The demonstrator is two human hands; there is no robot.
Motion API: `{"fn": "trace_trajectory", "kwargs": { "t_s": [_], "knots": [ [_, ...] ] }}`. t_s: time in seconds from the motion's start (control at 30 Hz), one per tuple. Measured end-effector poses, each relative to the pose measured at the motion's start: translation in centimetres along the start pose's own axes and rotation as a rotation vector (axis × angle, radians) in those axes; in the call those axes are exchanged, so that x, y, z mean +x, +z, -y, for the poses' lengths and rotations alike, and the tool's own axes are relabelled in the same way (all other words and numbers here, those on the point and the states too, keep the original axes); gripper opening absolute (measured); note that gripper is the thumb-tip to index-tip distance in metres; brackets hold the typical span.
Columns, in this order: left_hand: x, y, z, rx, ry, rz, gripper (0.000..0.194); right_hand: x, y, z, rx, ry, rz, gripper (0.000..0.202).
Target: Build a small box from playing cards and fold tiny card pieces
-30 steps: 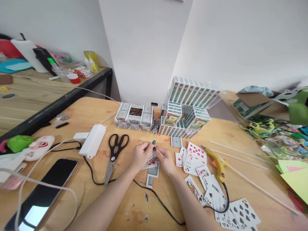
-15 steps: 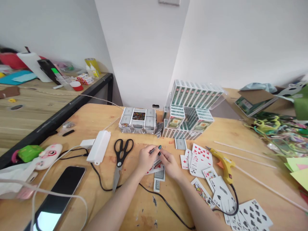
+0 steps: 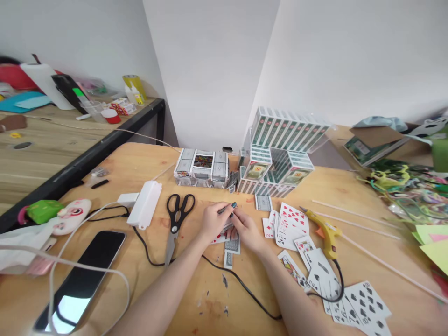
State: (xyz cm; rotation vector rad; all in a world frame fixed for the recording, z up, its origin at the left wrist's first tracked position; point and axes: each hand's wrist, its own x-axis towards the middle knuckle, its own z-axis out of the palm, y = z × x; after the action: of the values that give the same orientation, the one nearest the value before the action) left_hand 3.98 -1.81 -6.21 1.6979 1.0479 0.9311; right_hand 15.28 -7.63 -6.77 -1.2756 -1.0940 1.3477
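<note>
My left hand (image 3: 214,220) and my right hand (image 3: 248,232) meet above the middle of the table, fingertips pinched close together. A small grey-patterned piece of playing card shows partly between them; the fingers hide most of it. Right under the hands lie a card with red marks and card pieces with grey backs (image 3: 232,245). Black-handled scissors (image 3: 174,228) lie open to the left of my left hand. Face-up playing cards (image 3: 294,226) are spread to the right of my right hand, beside a yellow glue gun (image 3: 329,234).
At the back stand a box covered in playing cards (image 3: 220,170) and stacked card packs (image 3: 257,186). Left are a white power box (image 3: 145,205), a phone (image 3: 82,275) and cables. Black cord crosses the front. White glue sticks (image 3: 357,214) and a colourful heap (image 3: 413,191) lie right.
The whole view has shifted slightly, with the table's things a little higher in the picture. Both hands stay together at the same spot, their fingers moved only slightly.
</note>
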Motion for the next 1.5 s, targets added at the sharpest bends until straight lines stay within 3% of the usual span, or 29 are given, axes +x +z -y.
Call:
{"fn": "trace_trajectory", "kwargs": {
  "t_s": [0.27,0.57,0.8,1.0,1.5],
  "knots": [
    [0.0,-0.4,-0.1,0.121,0.047,0.006,0.029,0.3,-0.6,0.4,0.048,0.021,0.122,0.041],
    [-0.2,-0.7,-0.5,0.115,0.077,-0.02,0.028,0.6,-0.1,-0.1,0.022,-0.042,0.044,0.035],
    [0.0,-1.5,-0.1,0.075,0.006,-0.047,0.026,1.0,1.3,-0.4,-0.216,-0.108,-0.097,0.026],
    [0.1,-1.5,-0.1,0.124,-0.017,-0.057,0.025,0.9,1.1,-0.1,-0.179,-0.068,-0.014,0.023],
    [-0.1,-1.5,-0.4,0.078,-0.035,-0.067,0.024,1.0,1.1,0.2,-0.055,-0.036,-0.008,0.029]
  ]
}}
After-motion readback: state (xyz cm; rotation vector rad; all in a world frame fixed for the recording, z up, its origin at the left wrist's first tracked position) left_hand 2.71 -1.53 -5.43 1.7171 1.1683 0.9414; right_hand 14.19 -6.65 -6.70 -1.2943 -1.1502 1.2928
